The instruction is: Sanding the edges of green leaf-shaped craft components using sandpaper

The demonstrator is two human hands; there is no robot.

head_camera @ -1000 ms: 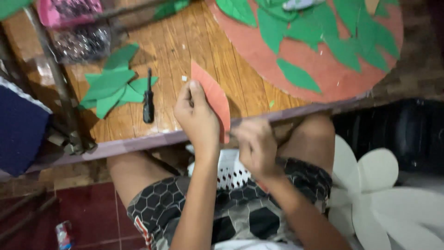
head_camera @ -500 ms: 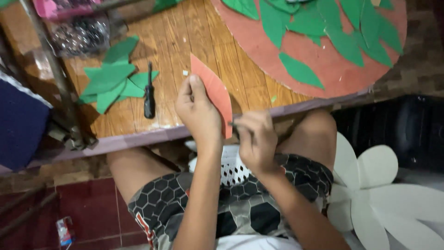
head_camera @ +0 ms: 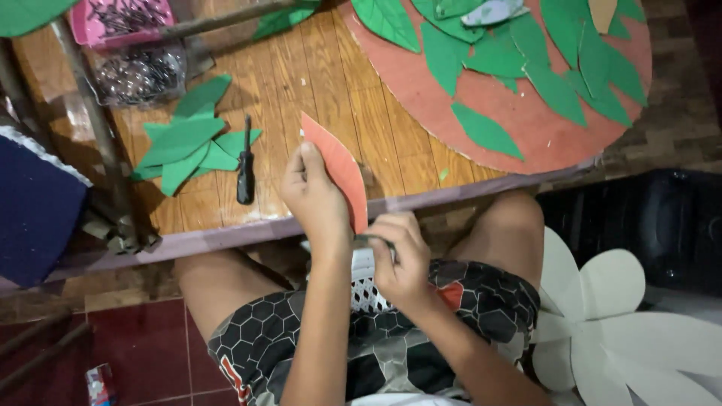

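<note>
Over the lap, at the wooden surface's [head_camera: 331, 90] edge — left hand [head_camera: 316, 197] grips a red leaf-shaped cutout [head_camera: 340, 167], upright. Right hand [head_camera: 400, 259] closed on a thin metal tool [head_camera: 368, 239] touching the cutout's lower end. Green paper leaves [head_camera: 188, 146] and a black screwdriver [head_camera: 245, 167] lie nearby.

right hand [head_camera: 402, 259] has slid lower along the red leaf cutout [head_camera: 338, 169], now at its bottom end near the table edge [head_camera: 226, 237]; a second ago it sat a bit further right of that tip. thin tool [head_camera: 374, 240] now meets the cutout's lower edge. left hand [head_camera: 316, 195] has tilted the cutout more upright over the table edge.
</note>
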